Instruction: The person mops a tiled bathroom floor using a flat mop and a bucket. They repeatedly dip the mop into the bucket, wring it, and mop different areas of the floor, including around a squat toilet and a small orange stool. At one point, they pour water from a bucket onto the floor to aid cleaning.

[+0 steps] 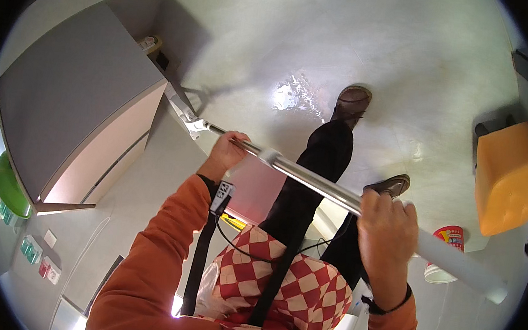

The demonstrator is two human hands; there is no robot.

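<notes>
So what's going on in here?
Someone is gripping a long pole with both bare hands. The left hand is further down the metal shaft; the right hand is up by the white handle. The pole slants across in front of the legs, its far end near a corner of the grey-topped cabinet.

Between the left hand (229,152) and the right hand (387,237), the pole (318,182) is smooth, glossy metal; its collar (269,157) looks like whitish plastic; beyond the right hand, the white grip (462,267) looks like smooth plastic; below the hands, the checked apron (256,260) is matt cloth; ahead of them, the floor (442,111) is smooth, glossy in one bright patch (289,96).
</notes>
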